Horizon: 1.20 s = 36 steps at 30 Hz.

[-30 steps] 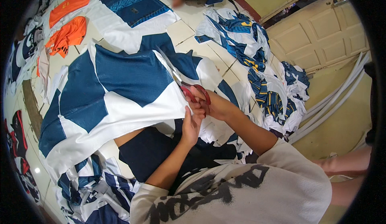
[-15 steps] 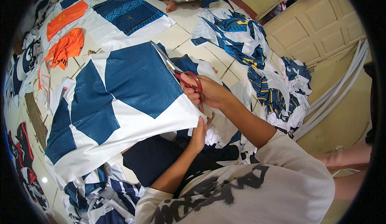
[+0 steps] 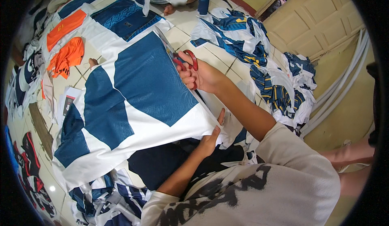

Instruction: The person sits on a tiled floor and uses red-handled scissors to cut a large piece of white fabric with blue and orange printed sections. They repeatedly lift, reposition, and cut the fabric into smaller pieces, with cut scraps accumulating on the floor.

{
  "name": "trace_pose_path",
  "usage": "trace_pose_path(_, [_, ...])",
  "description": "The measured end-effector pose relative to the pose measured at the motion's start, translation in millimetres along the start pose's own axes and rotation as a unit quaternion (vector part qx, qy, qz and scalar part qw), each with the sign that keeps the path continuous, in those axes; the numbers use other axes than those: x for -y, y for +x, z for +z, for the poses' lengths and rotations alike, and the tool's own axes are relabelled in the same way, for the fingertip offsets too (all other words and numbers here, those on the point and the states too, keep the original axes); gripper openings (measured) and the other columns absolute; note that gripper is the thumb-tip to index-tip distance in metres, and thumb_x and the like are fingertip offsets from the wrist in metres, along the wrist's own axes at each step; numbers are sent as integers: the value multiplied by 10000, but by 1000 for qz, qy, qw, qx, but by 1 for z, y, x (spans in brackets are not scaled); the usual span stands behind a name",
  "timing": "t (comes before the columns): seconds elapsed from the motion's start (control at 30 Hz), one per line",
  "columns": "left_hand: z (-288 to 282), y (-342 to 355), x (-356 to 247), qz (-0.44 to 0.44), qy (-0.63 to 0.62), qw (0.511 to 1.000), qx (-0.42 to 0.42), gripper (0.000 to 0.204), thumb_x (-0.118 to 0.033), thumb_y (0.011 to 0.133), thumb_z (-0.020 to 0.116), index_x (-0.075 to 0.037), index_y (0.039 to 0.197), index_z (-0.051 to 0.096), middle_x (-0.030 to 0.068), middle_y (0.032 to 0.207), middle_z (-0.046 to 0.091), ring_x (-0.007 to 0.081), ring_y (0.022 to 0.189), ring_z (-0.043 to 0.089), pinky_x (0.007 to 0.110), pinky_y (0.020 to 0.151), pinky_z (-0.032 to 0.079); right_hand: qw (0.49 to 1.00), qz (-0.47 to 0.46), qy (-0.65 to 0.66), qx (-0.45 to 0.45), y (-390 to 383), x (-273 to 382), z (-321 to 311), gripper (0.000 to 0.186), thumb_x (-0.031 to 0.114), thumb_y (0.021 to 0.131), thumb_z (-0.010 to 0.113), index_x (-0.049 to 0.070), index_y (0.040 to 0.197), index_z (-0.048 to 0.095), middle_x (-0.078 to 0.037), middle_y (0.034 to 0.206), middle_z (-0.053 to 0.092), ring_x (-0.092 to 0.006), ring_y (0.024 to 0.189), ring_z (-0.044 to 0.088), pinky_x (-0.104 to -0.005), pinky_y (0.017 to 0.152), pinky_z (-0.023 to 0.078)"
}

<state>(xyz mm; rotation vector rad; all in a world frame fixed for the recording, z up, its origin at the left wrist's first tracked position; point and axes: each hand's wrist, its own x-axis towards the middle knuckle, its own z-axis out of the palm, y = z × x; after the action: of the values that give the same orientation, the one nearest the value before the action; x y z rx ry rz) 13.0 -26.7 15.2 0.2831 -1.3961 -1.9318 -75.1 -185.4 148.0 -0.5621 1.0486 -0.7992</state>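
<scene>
A large white fabric sheet printed with dark blue panels (image 3: 152, 78) is stretched across my lap. My right hand (image 3: 200, 75) is closed around a pair of scissors with red handles (image 3: 193, 59). The finger loops stand apart, and the blades lie along the sheet's right edge, mostly hidden by the cloth. My left hand (image 3: 210, 141) pinches the sheet's near right corner, with the thumb up and the other fingers partly underneath. A dark cloth (image 3: 152, 165) covers my lap below the sheet.
Orange pieces (image 3: 67, 29) and a blue patterned panel (image 3: 127, 19) lie on the tiled floor. Piles of blue-and-white cloth (image 3: 243, 35) stand right, near a door (image 3: 316, 21) and white pipes (image 3: 324, 100). Another person's foot (image 3: 168, 10) shows at the far side.
The sheet and my left hand have shifted slightly right and down. My right hand has moved slightly up, and the scissors' loops have spread wider. At the top, blue-and-white cloth has been raised.
</scene>
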Motion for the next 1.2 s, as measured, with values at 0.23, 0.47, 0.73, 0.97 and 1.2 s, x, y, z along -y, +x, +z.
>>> trace_pose_path(0.23, [2,-6,-6,-13,144,986,84,551,-422,1045,214,-140,1516,258,191,1515,310,338,1386,305,365,1148,181,998,-18,49,21,8,17,-6,371,461,954,558,103,861,533,80,622,430,-17,498,398,-161,444,323])
trace_pose_path(0.47, [11,-5,-14,31,304,945,115,476,-405,1040,266,-293,1501,294,225,1418,416,396,1277,412,424,1112,258,996,-90,15,-2,16,41,-27,399,493,929,583,103,867,528,69,624,428,-20,501,406,-165,465,354])
trace_pose_path(0.73, [12,-5,-11,13,343,921,183,467,-395,1038,278,-310,1497,296,196,1389,458,402,1230,455,432,1079,308,985,-172,-6,-9,17,68,-38,366,442,924,616,99,861,505,57,617,436,-38,510,422,-171,480,362])
trace_pose_path(0.97, [13,-2,-18,-66,323,918,220,458,-385,1034,296,-318,1486,319,182,1339,511,397,1168,506,411,1042,358,979,-191,-57,-47,8,63,-43,367,451,948,572,90,888,537,55,648,455,-53,526,410,-199,493,336])
trace_pose_path(1.2, [10,3,-12,-118,245,954,127,435,-350,1028,327,-236,1437,419,208,1219,571,350,1127,547,363,999,395,877,-153,-434,138,-51,-23,-41,252,224,853,716,61,976,569,-52,858,684,-124,758,660,-244,659,504])
